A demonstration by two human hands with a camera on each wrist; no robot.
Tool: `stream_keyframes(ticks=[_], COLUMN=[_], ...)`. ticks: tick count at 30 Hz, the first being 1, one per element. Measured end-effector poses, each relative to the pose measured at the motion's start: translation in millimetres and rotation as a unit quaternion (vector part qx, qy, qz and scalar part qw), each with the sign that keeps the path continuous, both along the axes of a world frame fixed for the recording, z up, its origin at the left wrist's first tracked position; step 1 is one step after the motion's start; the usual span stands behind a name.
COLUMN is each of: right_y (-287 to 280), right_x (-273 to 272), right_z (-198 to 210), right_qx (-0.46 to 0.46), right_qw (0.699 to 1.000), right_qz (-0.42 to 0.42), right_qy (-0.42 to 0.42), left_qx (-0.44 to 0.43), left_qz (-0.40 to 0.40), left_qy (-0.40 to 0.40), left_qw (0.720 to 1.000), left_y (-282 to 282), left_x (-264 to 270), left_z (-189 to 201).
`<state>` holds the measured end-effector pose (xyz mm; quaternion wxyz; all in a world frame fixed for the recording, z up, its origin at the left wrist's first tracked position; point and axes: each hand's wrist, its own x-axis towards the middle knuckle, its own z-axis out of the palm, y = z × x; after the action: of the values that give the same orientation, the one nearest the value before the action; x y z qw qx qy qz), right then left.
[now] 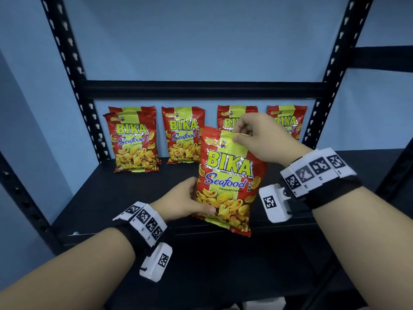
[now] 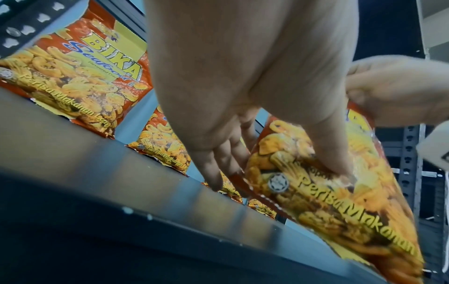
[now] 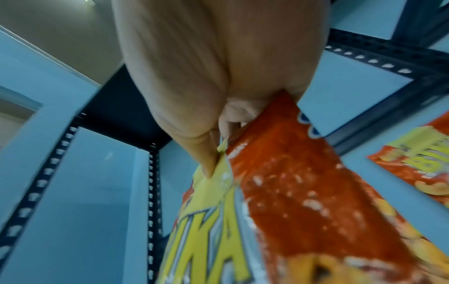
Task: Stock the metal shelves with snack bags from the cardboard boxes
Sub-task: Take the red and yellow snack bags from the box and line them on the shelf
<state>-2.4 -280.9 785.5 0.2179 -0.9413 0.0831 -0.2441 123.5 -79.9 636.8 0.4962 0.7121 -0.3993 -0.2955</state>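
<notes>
A red and yellow BIKA Seafood snack bag (image 1: pixel 228 180) is held upright over the front of the black metal shelf (image 1: pixel 125 198). My left hand (image 1: pixel 199 198) grips its lower left side, thumb on the front and fingers behind. My right hand (image 1: pixel 240 135) pinches the top seal. The left wrist view shows my thumb (image 2: pixel 335 163) pressing the held bag (image 2: pixel 340 207) low on its front. In the right wrist view my fingers (image 3: pixel 209 159) pinch the held bag (image 3: pixel 291 192) at its top edge. Several matching bags (image 1: pixel 183 135) stand in a row at the back of the shelf.
At the back left, two bags (image 1: pixel 134 139) stand one in front of the other. My right hand partly hides the bags (image 1: pixel 288 121) at the back right. Perforated black uprights (image 1: pixel 73 86) frame the shelf, and a crossbar (image 1: pixel 201 89) runs above the row. Behind is a blue wall.
</notes>
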Motion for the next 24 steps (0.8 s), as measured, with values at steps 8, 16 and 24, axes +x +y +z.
stream_keyframes(ticks=[8,16,24], right_y=[-46.9,-47.5,1.2], right_x=[6.8,1.0,10.6], right_z=[-90.3,-143.4,-131.0], right_qx=[0.185,0.219,-0.062], right_qw=[0.97,0.947,0.969], right_qz=[-0.147,-0.218,-0.15], right_qy=[0.056,0.082,0.187], left_qx=[0.054,0.124,0.21], left_qz=[0.109,0.228,0.149], left_qy=[0.019,-0.128,-0.146], left_qw=[0.992,0.957,0.955], left_y=[13.4,23.0,26.1], left_x=[24.2,31.7,34.3], left_z=[-11.3,-20.4,-45.5])
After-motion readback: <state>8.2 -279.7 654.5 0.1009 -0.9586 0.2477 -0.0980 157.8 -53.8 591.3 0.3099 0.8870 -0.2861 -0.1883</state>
